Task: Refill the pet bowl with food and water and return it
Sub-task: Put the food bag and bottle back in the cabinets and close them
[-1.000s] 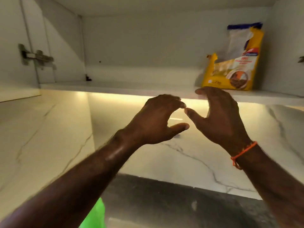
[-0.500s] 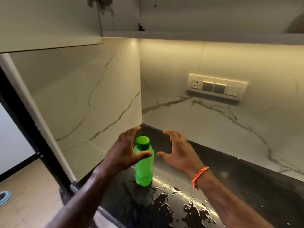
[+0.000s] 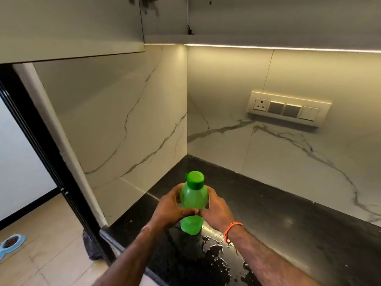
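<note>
- At about 8 o'clock in the view, far down on the pale wood-look floor, lies the light blue plastic double pet bowl; one well looks dark, as if it holds food, though it is too small to be sure. It is well apart from the hands.
- Toward 6 o'clock the left hand wraps its fingers round the left flank of the translucent green plastic bottle with a darker green screw cap, thumb across the front of the waist.
- The bottle stands upright on the black polished stone table, its base at the edge of a shiny spill of water that spreads toward 5 o'clock. The cap is on.
- The right hand, with an orange thread band at the wrist, clasps the right flank, its thumb meeting the left thumb at the waist.
- At 2 o'clock, on the white veined marble wall, sits a cream switch and socket plate, clear of the action.
- Risks, as I judge them: the wet table and a possibly wet bottle could let it slip as it is lifted; squeezing the soft wall with the cap loosened could spurt water; carrying it to the distant bowl invites drips on the floor; an overfilled well could flood the food side.
</note>
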